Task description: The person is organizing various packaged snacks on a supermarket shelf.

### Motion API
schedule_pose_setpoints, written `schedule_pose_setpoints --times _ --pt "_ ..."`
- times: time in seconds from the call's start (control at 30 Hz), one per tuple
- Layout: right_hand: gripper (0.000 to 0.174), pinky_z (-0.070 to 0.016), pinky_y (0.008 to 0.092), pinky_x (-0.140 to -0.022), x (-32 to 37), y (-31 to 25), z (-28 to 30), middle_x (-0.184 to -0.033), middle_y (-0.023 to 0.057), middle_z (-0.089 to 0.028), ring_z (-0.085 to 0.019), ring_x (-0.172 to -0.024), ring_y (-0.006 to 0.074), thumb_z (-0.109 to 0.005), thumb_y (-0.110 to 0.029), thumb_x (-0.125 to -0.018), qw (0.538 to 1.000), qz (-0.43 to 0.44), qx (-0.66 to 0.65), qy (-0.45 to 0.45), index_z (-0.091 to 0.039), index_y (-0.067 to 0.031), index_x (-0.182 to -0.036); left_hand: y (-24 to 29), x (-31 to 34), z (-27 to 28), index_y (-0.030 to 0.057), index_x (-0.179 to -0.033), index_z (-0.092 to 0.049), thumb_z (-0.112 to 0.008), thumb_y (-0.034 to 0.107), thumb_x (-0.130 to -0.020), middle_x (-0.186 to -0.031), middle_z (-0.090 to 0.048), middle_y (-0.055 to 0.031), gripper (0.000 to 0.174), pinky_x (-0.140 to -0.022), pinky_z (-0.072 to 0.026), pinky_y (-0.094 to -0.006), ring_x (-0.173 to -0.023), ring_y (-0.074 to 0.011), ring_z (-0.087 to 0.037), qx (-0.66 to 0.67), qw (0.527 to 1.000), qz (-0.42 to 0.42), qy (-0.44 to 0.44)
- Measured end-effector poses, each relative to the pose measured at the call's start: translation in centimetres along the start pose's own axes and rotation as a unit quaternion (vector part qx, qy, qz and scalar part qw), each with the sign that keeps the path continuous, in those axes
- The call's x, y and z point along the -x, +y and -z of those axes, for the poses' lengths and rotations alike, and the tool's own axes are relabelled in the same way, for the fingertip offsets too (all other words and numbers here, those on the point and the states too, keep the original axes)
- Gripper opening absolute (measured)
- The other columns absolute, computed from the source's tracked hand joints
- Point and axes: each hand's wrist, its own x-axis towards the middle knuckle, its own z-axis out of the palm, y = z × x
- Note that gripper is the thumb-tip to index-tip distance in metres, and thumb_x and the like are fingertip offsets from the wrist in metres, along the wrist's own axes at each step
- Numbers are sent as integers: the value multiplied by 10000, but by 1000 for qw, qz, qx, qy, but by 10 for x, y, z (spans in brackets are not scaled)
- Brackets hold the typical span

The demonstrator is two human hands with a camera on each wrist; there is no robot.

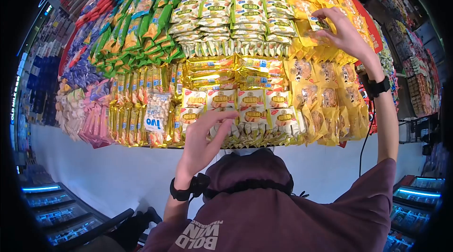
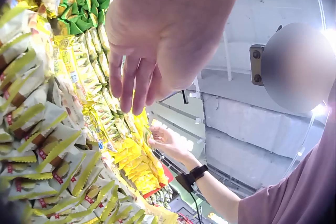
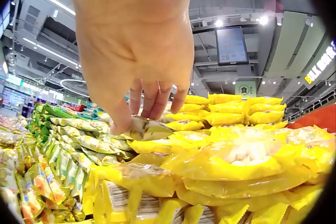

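My right hand [image 1: 347, 34] reaches over the yellow snack bags [image 1: 302, 4] at the back right of the display. Between its thumb and fingers it pinches a small white and green snack packet [image 3: 147, 127], which lies close over the yellow bags. The same packet [image 1: 317, 23] shows partly behind the fingers in the head view. My left hand [image 1: 203, 141] hovers at the front edge with relaxed fingers and holds nothing. Nearest to it are white and red wrapped packets [image 1: 222, 98]. In the left wrist view, the left hand [image 2: 163, 40] hangs beside the stacked packets.
Rows of white and green packets [image 1: 245, 6] fill the middle. Green packs [image 1: 137, 25] are heaped to the left, and gold-wrapped packs [image 1: 127, 124] stand at front left with a clear bag of round snacks [image 1: 158, 110] on them. Yellow bags of round pastries [image 1: 325, 96] stand front right.
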Motion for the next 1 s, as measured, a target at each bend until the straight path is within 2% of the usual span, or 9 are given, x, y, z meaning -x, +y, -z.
schedule_pose_setpoints --times 0.23,0.3,0.4,0.53,0.6,0.7,0.83,0.9,1.0 --pt "398 -463 433 -960 22 -157 -3 -1134 121 -610 -565 -1087 323 -723 -162 -876 996 84 6 31 -600 -50 -1237 -17 0 7 -37 -1242 -645 -524 110 -1057 -1118 -734 -145 266 -918 -537 -333 -1028 -212 -713 257 963 80 -2" --pt "412 -481 421 -937 33 -194 -21 -1129 111 -606 -580 -1075 311 -723 -147 -870 995 80 -57 14 -611 -48 -1254 -9 -4 6 -46 -1283 -610 -472 167 -1084 -1130 -721 -167 323 -919 -536 -352 -1014 -244 -722 296 948 112 -23" --pt "475 -496 389 -921 41 -231 -55 -1150 98 -625 -593 -1084 293 -765 -184 -830 990 19 -141 13 -625 -69 -1270 -13 -3 0 -40 -1321 -588 -528 118 -1063 -1100 -732 -138 308 -917 -542 -318 -1026 -195 -708 430 887 148 -81" --pt "497 -499 391 -951 43 -251 -77 -1211 91 -638 -597 -1128 285 -793 -182 -814 980 -6 -188 62 -623 -63 -1266 -19 -3 -6 -41 -1246 -614 -602 153 -1035 -1016 -738 -89 287 -793 -550 -265 -853 -135 -722 300 939 162 -45" --pt "490 -515 388 -943 42 -253 -81 -1231 104 -647 -617 -1117 283 -810 -161 -811 970 -22 -212 118 -626 -50 -1252 -25 -4 -6 -31 -1207 -633 -648 162 -1011 -1016 -745 -80 276 -744 -547 -251 -803 -118 -718 358 919 166 -12" --pt "452 -552 349 -880 46 -259 -91 -1183 112 -689 -677 -1033 219 -816 -80 -821 914 -161 -301 221 -629 -17 -1228 -23 -7 -2 -25 -1208 -647 -668 151 -996 -1067 -745 -101 276 -728 -551 -249 -839 -129 -729 387 906 169 12" --pt "387 -556 262 -792 55 -256 -123 -1062 72 -735 -683 -925 99 -783 9 -848 793 -209 -550 159 -645 7 -1209 -17 -5 2 -40 -1239 -641 -692 84 -965 -1095 -742 -108 305 -790 -564 -271 -890 -145 -732 351 926 138 16" --pt "353 -555 273 -813 54 -260 -127 -1079 74 -735 -687 -941 117 -778 21 -844 800 -209 -539 161 -672 -9 -1179 -22 -2 -1 -38 -1237 -659 -718 23 -926 -1101 -742 -103 322 -841 -565 -284 -939 -157 -728 318 940 126 19" --pt "318 -544 305 -885 56 -257 -135 -1105 76 -733 -680 -994 151 -776 36 -826 814 -167 -529 170 -714 -34 -1130 -29 -6 6 -17 -1180 -717 -747 -73 -830 -1106 -748 -96 356 -914 -549 -304 -1023 -181 -709 205 978 9 46"
